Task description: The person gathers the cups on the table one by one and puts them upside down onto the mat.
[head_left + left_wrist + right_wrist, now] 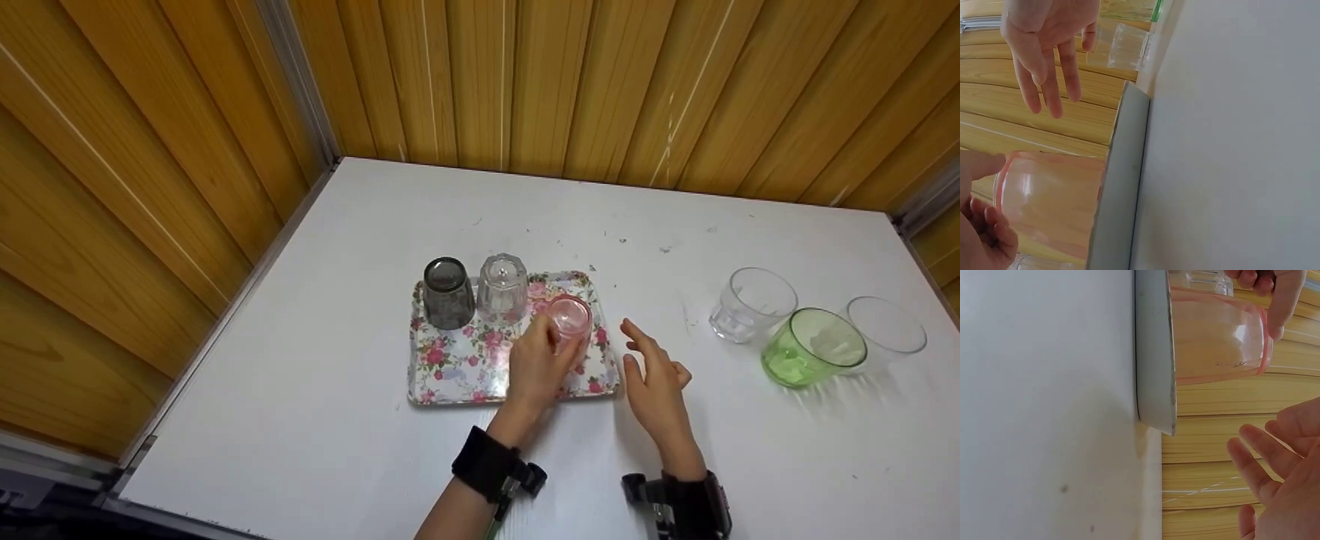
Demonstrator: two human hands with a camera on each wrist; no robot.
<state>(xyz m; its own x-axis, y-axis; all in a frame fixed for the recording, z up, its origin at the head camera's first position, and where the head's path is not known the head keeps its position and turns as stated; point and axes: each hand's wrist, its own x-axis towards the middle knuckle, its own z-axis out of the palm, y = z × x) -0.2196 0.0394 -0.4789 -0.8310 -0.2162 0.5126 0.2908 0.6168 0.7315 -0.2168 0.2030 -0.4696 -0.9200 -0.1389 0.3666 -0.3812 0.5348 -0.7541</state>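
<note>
A pink glass [571, 311] stands upside down on the right part of a flowered tray [459, 376]. My left hand [536, 366] holds it near its upturned base; in the left wrist view the glass [1053, 197] has its mouth end down at the tray. Other fingers of that hand are curled beside the base. To the right of the tray my right hand [658, 390] hovers with fingers spread and holds nothing. Behind the left hand, a dark grey glass [448, 296] and a clear faceted glass [502, 289] stand upside down along the tray's back edge.
Right of the tray stand a clear glass [752, 304], a green glass [814, 347] and another clear glass [886, 326], mouths up. The white table [285, 420] meets wood-panelled walls [480, 82] at the back and left.
</note>
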